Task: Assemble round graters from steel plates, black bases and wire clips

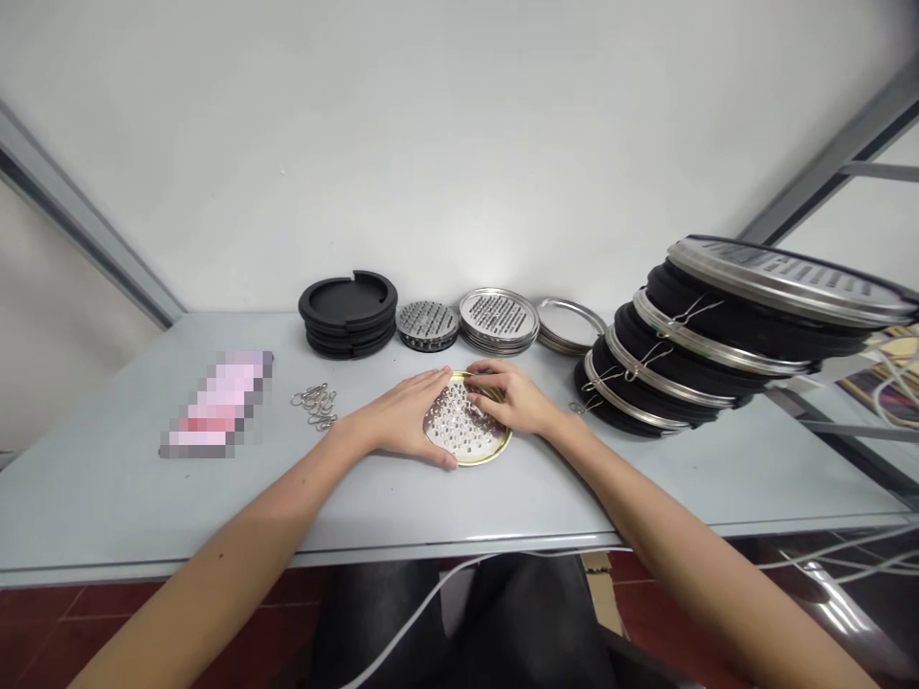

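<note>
A round perforated metal disc (466, 435) with a gold-coloured rim lies on the grey table in front of me. My left hand (406, 419) is spread around its left edge, thumb at the near side and fingers at the far side. Over the disc's upper right part rests my right hand (511, 397), its fingers bent and apart, with fingertips touching the rim and surface. Behind the disc stand a short stack of grater discs (427, 323), a stack of slotted discs with rims (499, 319) and several silver rings (571, 325).
Black rings (348, 311) are stacked at the back left. Small metal clips (316, 402) and a blurred pink object (219, 402) lie on the left. A tall leaning stack of black and silver assemblies (689, 344) stands on the right. A white cable (423, 608) hangs below the table edge.
</note>
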